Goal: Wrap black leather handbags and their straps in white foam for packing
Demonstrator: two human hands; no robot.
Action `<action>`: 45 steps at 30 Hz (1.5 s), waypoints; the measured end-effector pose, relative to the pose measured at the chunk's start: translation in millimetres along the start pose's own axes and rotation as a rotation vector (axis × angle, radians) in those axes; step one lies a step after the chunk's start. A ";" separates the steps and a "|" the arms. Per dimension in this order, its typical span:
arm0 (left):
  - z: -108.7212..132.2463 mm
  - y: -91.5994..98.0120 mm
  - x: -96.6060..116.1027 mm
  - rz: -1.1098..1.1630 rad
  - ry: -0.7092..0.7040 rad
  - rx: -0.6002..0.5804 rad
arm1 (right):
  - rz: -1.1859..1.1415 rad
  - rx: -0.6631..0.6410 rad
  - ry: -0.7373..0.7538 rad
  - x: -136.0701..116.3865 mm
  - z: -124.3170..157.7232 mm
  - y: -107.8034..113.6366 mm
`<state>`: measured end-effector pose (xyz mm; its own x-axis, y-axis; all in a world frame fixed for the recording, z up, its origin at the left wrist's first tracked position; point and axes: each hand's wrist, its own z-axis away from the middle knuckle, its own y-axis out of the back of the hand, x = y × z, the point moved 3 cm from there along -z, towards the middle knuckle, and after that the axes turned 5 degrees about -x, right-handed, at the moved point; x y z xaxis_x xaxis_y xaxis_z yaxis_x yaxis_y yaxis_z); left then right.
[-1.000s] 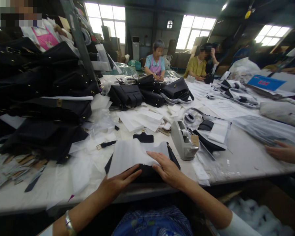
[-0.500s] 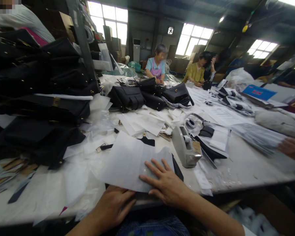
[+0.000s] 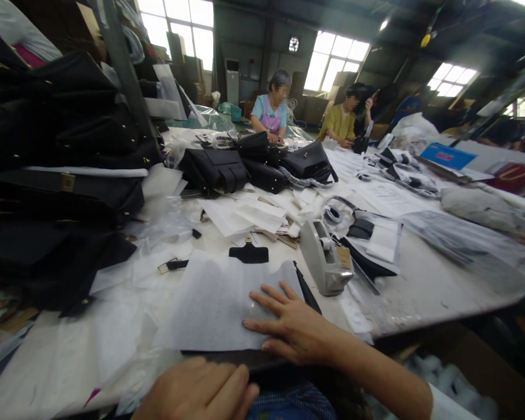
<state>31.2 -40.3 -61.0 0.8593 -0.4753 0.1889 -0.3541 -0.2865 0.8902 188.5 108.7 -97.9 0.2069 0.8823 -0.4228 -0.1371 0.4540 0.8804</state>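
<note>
A thin, translucent white rectangular sheet (image 3: 210, 312) lies over a black leather bag (image 3: 308, 291) at the table's near edge, its long axis running left to right. The wearer's right hand (image 3: 293, 326), the nearer of the two, rests on the sheet's right half, palm down and fingers spread; most of the sheet extends leftward from it. The left hand (image 3: 205, 388) sits nearer the body, just short of the sheet's near edge, fingers curled; it is blurred, so I cannot tell whether they pinch anything. Beyond the sheet is a black tab with a gold-coloured clasp (image 3: 248, 254); to its right, a grey tape dispenser (image 3: 326, 262).
</note>
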 end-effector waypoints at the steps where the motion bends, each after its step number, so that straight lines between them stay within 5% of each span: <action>1: -9.0 0.2 -6.3 -0.023 0.019 -0.047 | 0.002 0.008 0.006 0.6 0.4 0.4; 7: -22.1 -46.6 -57.6 -0.162 0.037 -0.230 | -0.056 0.134 0.032 12.1 8.1 -2.3; 13: -18.1 -63.2 -52.4 -0.156 0.114 -0.269 | -0.374 0.778 -0.088 35.8 27.3 -8.5; 16: -28.0 -66.5 -46.6 -0.182 0.131 -0.301 | -0.390 0.916 -0.109 37.5 33.9 -11.0; 20: -35.9 -72.6 -46.3 -0.192 0.154 -0.293 | -0.163 0.861 -0.156 27.9 36.7 -4.5; 24: -32.1 -78.5 -45.5 -0.216 0.163 -0.293 | 0.168 0.572 -0.132 10.1 26.0 5.6; 29: -18.6 -79.8 -46.3 -0.210 0.169 -0.238 | 0.175 0.288 0.062 -1.9 7.9 2.4; 34: -1.6 -75.2 -54.0 -0.111 0.146 -0.219 | 0.096 0.263 -0.047 9.9 8.7 -18.4; 45: 16.2 -83.7 -61.4 -0.016 0.080 -0.225 | 0.075 0.294 0.013 18.9 11.4 -37.7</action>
<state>2.1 -0.7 -153.9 0.8940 -0.4020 0.1981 -0.2566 -0.0967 0.9617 208.6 106.9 -136.6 0.1937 0.9144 -0.3554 0.1351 0.3340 0.9329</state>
